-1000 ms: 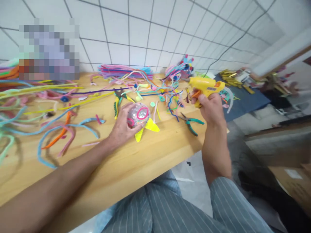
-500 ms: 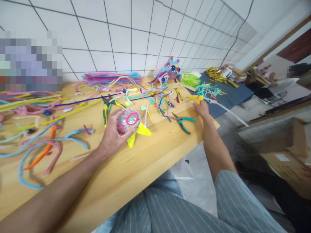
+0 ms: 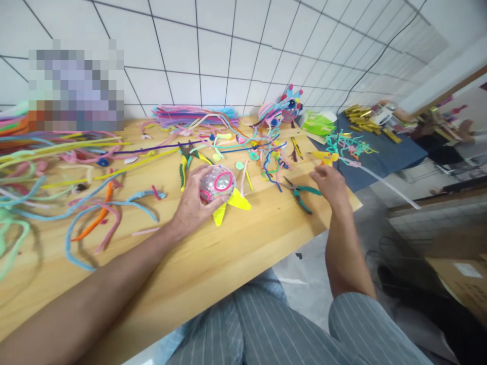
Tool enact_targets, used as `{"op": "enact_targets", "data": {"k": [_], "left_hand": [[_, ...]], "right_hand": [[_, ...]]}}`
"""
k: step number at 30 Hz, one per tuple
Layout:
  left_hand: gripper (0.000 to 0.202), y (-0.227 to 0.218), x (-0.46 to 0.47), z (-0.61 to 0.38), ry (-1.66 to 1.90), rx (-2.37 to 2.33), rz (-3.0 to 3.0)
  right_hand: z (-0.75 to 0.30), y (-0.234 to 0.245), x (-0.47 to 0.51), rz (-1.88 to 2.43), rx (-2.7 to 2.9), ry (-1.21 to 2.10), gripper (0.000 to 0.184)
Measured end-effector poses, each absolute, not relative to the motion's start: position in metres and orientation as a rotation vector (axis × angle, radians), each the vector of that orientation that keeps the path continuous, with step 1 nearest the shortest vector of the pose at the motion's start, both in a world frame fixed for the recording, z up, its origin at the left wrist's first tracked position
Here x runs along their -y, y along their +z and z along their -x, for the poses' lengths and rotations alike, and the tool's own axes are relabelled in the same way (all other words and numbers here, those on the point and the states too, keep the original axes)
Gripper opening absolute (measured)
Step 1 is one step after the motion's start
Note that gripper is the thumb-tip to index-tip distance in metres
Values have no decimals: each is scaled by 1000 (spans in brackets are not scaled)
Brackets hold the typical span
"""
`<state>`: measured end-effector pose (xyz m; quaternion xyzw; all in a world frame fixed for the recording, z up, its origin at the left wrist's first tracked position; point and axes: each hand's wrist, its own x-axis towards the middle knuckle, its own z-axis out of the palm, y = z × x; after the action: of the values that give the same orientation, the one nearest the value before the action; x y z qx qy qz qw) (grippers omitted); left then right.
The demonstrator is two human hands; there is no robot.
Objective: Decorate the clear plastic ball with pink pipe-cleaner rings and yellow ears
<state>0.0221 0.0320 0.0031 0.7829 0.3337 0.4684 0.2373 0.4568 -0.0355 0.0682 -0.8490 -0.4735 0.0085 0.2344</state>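
My left hand (image 3: 192,203) grips a clear ball (image 3: 216,183) with a pink ring and yellow fins, resting it on the wooden table (image 3: 228,248). My right hand (image 3: 330,183) hovers over the table's right end, fingers loosely apart and holding nothing. It is beside the green-handled pliers (image 3: 302,193). The yellow glue gun (image 3: 325,157) lies on the table just beyond the right hand, apart from it.
Many coloured pipe cleaners (image 3: 95,167) lie across the table's left and back. Yellow-handled pliers (image 3: 183,165) lie behind the ball. A pipe-cleaner figure (image 3: 283,109) stands by the tiled wall. A blue mat (image 3: 380,152) with scraps lies to the right. Another person sits far right.
My right hand set the glue gun down at the table's right end and has drawn back, empty, toward the green pliers. My left hand kept hold of the ball.
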Motion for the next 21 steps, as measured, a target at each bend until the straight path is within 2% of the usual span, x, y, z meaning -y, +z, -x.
{"op": "enact_targets", "data": {"k": [3,7,9,13,21], "left_hand": [[76,3,-32,-22,1275,-911,-2134],[74,4,-32,-23,1294,-894,-2158],[72,4,-31,-25,1330,-872,-2169],[72,3,-31,-28,1369,-852,-2165],[71,4,-30,-30,1362,-848,-2141]], "right_hand": [[-397,76,24,1955,1524,383,29],[-323,70,1,1644,1419,1270,38],[-298,60,-6,1559,1276,1535,46],[-276,49,-11,1483,1178,1694,54],[-274,79,-1,1320,988,1623,43]]}}
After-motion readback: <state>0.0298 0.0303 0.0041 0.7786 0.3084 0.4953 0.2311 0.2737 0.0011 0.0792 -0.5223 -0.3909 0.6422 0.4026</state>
